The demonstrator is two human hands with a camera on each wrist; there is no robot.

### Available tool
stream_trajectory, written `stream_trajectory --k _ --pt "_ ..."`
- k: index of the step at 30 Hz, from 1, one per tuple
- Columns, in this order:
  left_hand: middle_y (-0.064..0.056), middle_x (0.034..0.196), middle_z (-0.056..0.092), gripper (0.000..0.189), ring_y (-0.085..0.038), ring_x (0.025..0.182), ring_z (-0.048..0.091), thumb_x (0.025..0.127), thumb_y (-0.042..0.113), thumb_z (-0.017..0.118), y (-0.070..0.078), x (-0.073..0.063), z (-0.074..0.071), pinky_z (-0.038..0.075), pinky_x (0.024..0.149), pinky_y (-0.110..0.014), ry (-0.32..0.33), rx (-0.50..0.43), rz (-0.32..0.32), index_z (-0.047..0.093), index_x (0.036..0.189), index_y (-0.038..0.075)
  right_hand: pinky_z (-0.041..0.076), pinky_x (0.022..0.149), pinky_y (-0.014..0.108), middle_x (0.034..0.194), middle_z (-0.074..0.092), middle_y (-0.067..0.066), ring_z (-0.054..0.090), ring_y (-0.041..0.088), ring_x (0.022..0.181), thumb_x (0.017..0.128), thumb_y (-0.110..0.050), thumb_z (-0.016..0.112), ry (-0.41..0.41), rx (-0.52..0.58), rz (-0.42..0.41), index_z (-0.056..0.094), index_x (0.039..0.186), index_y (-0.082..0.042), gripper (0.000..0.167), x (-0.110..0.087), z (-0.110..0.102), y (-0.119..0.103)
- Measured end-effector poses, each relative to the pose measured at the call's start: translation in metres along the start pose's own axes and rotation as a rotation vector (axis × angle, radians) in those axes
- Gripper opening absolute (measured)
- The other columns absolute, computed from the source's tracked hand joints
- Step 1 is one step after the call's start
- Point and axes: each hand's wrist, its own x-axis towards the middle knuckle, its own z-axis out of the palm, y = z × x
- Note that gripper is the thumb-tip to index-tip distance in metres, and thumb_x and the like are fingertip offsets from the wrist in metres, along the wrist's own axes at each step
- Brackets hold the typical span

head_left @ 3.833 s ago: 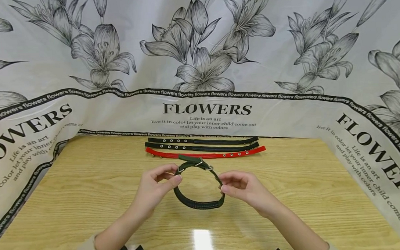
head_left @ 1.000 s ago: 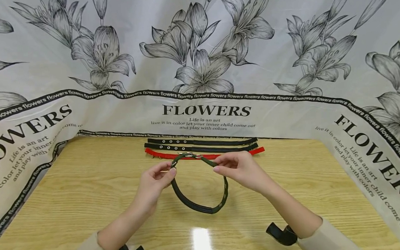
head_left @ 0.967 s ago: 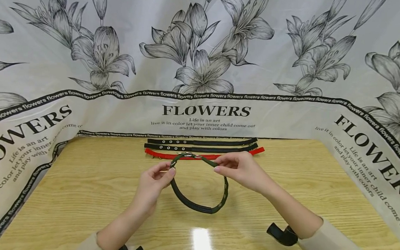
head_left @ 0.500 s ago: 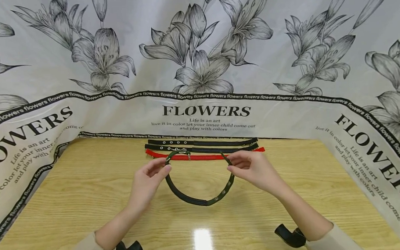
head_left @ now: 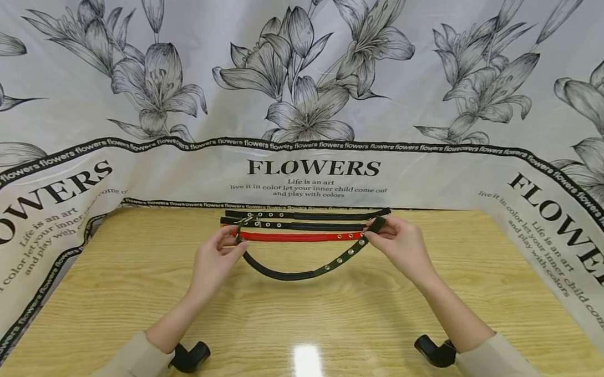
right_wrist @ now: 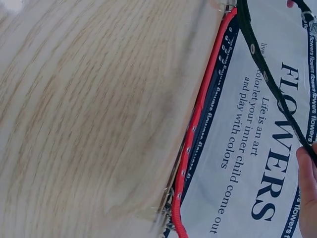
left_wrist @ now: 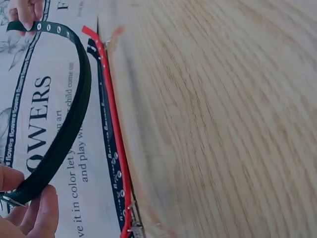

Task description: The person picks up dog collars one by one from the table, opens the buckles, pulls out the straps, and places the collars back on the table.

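Observation:
A dark green collar (head_left: 290, 275) with a padded middle and metal eyelets sags in a curve between both hands, unbuckled. My left hand (head_left: 217, 263) pinches it at the buckle end, where the metal buckle (head_left: 248, 218) sticks up past the fingers. My right hand (head_left: 401, 251) pinches the eyelet end, and a short flat tip shows above the thumb. Behind it lie a red collar (head_left: 293, 237) and two black collars (head_left: 328, 215), stretched out side by side. In the left wrist view the green collar (left_wrist: 81, 99) arches from one hand to the other.
The collars lie along the back of a wood-grain table (head_left: 135, 283). A white cloth (head_left: 311, 180) printed with flowers and lettering hangs behind and at both sides. Black curved pieces (head_left: 190, 357) sit by each wrist.
Earlier the green collar was a buckled loop. Its free end has come out of the buckle, and my hands have moved apart and slightly away from me, spreading the strap.

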Motion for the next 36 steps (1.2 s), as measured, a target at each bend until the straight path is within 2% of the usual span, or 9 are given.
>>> stream_trajectory --k 6,11,14,20,27,32,36 --pt "-0.021 0.1 0.064 0.039 -0.029 0.084 0.066 0.083 -0.001 0.061 -0.004 0.008 0.0 0.052 0.065 -0.026 0.017 0.076 0.018 0.054 0.122 -0.001 0.052 0.073 0.019 0.098 0.066 0.023 0.066 0.008 0.082 0.082 0.0 0.068 0.05 0.012 0.031 0.064 0.1 0.008 0.021 0.003 -0.002 0.01" --pt "-0.021 0.1 0.065 0.024 -0.031 0.084 0.066 0.084 0.002 0.062 -0.012 0.012 -0.002 0.054 0.072 -0.033 0.049 0.112 0.022 0.061 0.108 -0.002 0.052 0.073 0.018 0.103 0.064 0.022 0.062 -0.001 0.079 0.082 -0.002 0.069 0.063 0.015 0.074 0.063 0.102 0.008 0.023 0.006 -0.005 0.022" --pt "-0.02 0.102 0.065 0.019 -0.032 0.085 0.066 0.086 0.006 0.063 -0.017 0.015 -0.004 0.054 0.075 -0.038 0.073 0.117 0.021 0.063 0.104 -0.002 0.052 0.073 0.018 0.105 0.063 0.021 0.061 -0.001 0.08 0.083 -0.005 0.069 0.071 0.021 0.117 0.063 0.104 0.008 0.026 0.006 -0.008 0.027" --pt "-0.02 0.102 0.065 0.017 -0.032 0.086 0.066 0.088 0.009 0.063 -0.024 0.019 -0.007 0.054 0.076 -0.039 0.097 0.121 0.023 0.065 0.099 -0.003 0.052 0.072 0.018 0.105 0.062 0.019 0.06 0.0 0.081 0.083 -0.01 0.07 0.076 0.032 0.193 0.062 0.106 0.006 0.029 0.006 -0.012 0.034" --pt "-0.02 0.1 0.066 0.019 -0.032 0.09 0.065 0.089 0.012 0.063 -0.027 0.02 -0.01 0.054 0.077 -0.039 0.094 0.157 0.045 0.065 0.099 -0.004 0.053 0.069 0.021 0.091 0.066 0.005 0.061 0.004 0.075 0.083 -0.01 0.071 0.085 0.076 0.244 0.062 0.106 0.008 0.031 0.006 -0.014 0.039" --pt "-0.019 0.097 0.067 0.02 -0.029 0.083 0.065 0.088 0.012 0.064 -0.03 0.022 -0.011 0.054 0.069 -0.031 0.097 0.211 0.062 0.067 0.1 -0.003 0.053 0.069 0.024 0.082 0.065 -0.007 0.062 0.008 0.074 0.083 -0.012 0.071 0.083 0.08 0.28 0.061 0.107 0.008 0.033 0.007 -0.015 0.044" --pt "-0.018 0.091 0.067 0.022 -0.025 0.074 0.063 0.085 0.008 0.067 -0.034 0.025 -0.013 0.048 0.059 -0.023 0.115 0.265 0.085 0.066 0.103 -0.004 0.054 0.073 0.027 0.081 0.064 -0.008 0.063 0.008 0.075 0.083 -0.012 0.071 0.08 0.128 0.322 0.059 0.11 0.01 0.037 0.008 -0.016 0.048"
